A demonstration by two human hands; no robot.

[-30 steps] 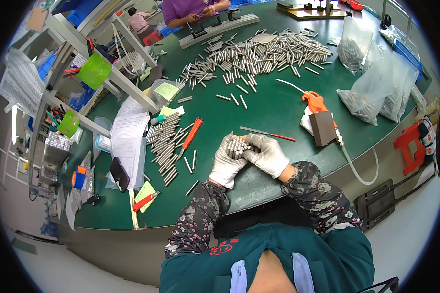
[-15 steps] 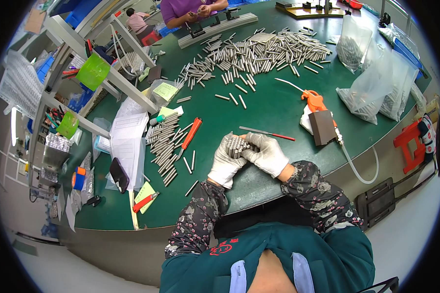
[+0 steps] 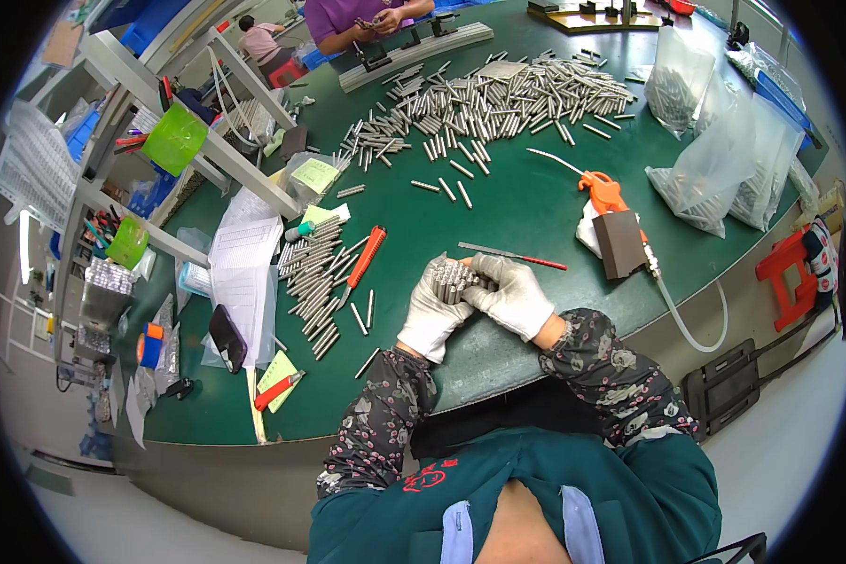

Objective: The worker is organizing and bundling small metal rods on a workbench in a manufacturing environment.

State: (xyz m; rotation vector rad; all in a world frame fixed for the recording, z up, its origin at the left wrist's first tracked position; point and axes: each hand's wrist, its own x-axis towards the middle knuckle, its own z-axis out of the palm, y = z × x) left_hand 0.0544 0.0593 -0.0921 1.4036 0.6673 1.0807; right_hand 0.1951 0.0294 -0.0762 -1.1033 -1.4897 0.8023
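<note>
Between my two gloved hands, close to the table's near edge, is a bundle of short metal pins [image 3: 453, 281], with their ends facing up. My left hand [image 3: 430, 313] wraps the bundle from the left. From the other side my right hand [image 3: 514, 297] closes round it, fingers pressed on the pins. Just beyond the right hand lies a thin file with a red handle [image 3: 526, 260]. Left of my hands are an orange utility knife [image 3: 368, 258] and a group of loose pins [image 3: 312, 278], some in rows. Farther off spreads a large heap of similar pins [image 3: 498, 101].
An orange air blow gun [image 3: 603, 193] with a white hose leans by a dark block [image 3: 622, 246] at right. Behind it stand clear bags of pins [image 3: 710, 179]. Papers [image 3: 244, 254], a phone [image 3: 227, 336] and a red cutter [image 3: 278, 390] lie left. A co-worker [image 3: 362, 23] sits opposite.
My hands keep their grip on the bundle, almost unmoved. The view has shifted very slightly. The co-worker's hands opposite have moved a little.
</note>
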